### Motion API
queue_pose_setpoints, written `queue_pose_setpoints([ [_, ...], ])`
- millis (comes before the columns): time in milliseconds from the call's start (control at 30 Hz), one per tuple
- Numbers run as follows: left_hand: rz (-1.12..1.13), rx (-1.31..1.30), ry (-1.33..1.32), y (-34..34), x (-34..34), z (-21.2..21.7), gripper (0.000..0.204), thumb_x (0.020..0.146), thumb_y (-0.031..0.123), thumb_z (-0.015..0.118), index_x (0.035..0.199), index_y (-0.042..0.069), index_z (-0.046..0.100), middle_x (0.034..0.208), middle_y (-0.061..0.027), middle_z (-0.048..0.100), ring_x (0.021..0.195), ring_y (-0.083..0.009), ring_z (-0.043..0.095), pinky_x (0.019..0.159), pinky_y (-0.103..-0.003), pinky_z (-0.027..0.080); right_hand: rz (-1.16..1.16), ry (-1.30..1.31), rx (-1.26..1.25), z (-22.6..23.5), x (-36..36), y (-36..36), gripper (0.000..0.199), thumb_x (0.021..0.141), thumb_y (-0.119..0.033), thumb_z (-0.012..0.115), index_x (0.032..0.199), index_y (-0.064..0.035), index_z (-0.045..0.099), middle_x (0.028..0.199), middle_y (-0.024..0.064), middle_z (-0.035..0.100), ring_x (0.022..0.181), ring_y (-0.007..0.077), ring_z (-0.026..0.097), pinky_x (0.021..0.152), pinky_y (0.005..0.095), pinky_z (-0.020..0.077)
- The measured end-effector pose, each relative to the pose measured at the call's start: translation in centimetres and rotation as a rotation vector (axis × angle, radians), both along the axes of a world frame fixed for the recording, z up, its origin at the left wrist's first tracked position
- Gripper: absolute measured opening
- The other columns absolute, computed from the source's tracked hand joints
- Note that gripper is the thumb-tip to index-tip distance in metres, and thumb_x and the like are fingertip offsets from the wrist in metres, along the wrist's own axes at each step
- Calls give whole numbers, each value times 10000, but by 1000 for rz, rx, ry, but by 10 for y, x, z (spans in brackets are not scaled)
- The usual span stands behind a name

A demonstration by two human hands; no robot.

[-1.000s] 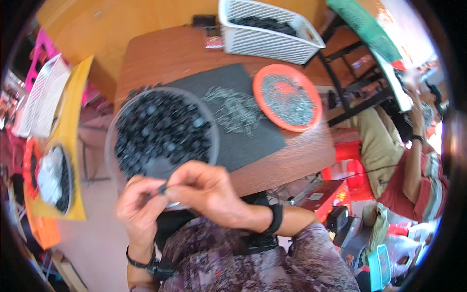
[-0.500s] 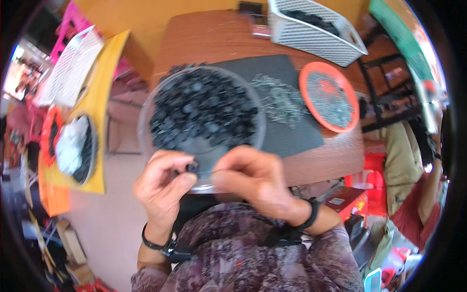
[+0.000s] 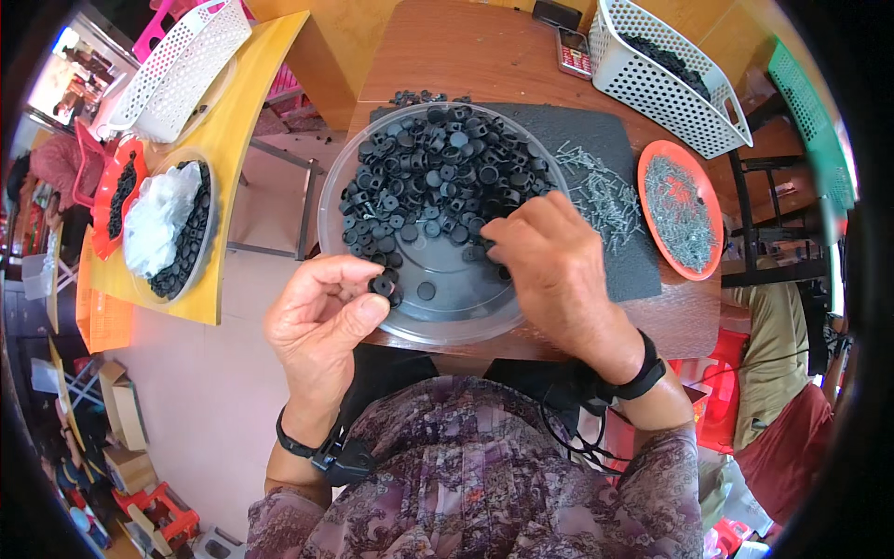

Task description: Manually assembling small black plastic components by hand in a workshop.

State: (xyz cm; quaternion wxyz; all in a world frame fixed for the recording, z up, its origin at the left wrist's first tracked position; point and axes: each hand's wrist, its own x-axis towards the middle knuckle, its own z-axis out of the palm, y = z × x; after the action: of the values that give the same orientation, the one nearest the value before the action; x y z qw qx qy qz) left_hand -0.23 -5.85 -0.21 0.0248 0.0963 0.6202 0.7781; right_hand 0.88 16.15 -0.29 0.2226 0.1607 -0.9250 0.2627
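Note:
My left hand (image 3: pixel 321 312) pinches a small round black plastic cap with a hole in its middle (image 3: pixel 380 286) between thumb and forefinger. It is over the near left rim of a wide clear plastic tub (image 3: pixel 400 326). A heap of similar black plastic caps (image 3: pixel 447 149) fills the tub's far side, while a few lie loose on its near floor. At the heap's right edge, my right hand (image 3: pixel 554 265) is closed with its fingertips down among the caps. Whether a piece is between those fingers is hidden.
Metal screws (image 3: pixel 601 196) lie scattered on a dark mat (image 3: pixel 643 270) right of the tub, beside an orange plate (image 3: pixel 710 191) of more screws. A white basket (image 3: pixel 670 116) stands at the far right. To the left, a yellow table (image 3: pixel 270 84) holds another tub (image 3: pixel 212 214) and a white basket (image 3: pixel 172 84).
My right hand has moved away from my left, rightward and farther off into the heap of caps. My left hand still pinches its cap. The whole view has shifted.

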Motion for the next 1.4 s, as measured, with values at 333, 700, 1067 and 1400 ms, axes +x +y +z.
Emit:
queue_pose_setpoints([
  [333,-68,-102,16,11,7,-10,257,730,48,729,921,-41,581,847,-85,594,722,-142,581,664,-230,476,-361,142,154,32,16,76,190,608,34,657,779,-44,636,686,93,510,660,284,506,570,373,415],
  [700,-155,-159,42,28,6,-6,246,702,51,754,892,-46,631,800,-50,563,731,-119,514,670,-223,413,-323,-42,222,-13,38,91,159,623,-9,694,756,-26,610,703,86,511,696,268,501,596,370,409],
  [1067,-201,-147,27,36,4,-6,238,710,16,738,894,-51,604,827,-77,594,729,-149,591,699,-243,478,-230,-7,350,-30,30,91,116,577,3,567,652,-18,482,692,128,468,679,280,456,611,368,388],
  [1400,-282,45,-221,47,5,3,228,719,16,725,900,-49,602,841,-94,620,736,-148,609,679,-260,512,-166,77,232,-23,32,87,117,618,19,579,664,-24,481,669,124,461,655,292,459,589,384,388],
])
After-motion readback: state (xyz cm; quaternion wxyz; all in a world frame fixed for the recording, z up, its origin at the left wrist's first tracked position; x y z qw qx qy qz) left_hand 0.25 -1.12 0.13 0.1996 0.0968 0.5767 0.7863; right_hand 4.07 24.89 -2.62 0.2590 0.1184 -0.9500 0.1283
